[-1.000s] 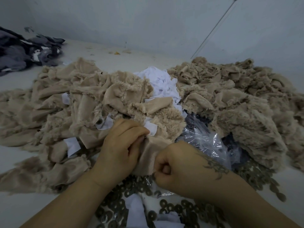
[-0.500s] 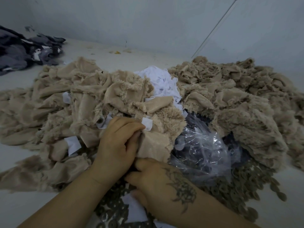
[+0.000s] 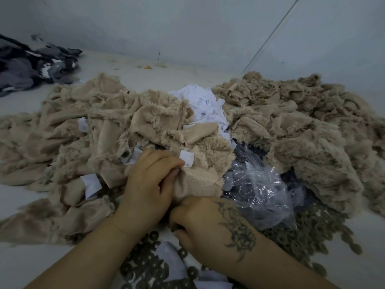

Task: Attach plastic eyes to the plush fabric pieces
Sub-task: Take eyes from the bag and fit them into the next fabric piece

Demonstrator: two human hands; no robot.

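A: Head view; how should this step go?

B: I'd judge the eye is being seated; keep the plush piece (image 3: pixel 198 182) taut and press square; the left hand (image 3: pixel 150 184) grips its near edge by a white tag (image 3: pixel 186 160), fingers curled tight.

A: The right hand (image 3: pixel 210 230)?

B: Curled under the piece's lower edge, touching it; what it pinches I cannot tell; washers (image 3: pixel 145 268) lie just beneath both wrists; the clear bag (image 3: pixel 260 190) sits just right of the piece.
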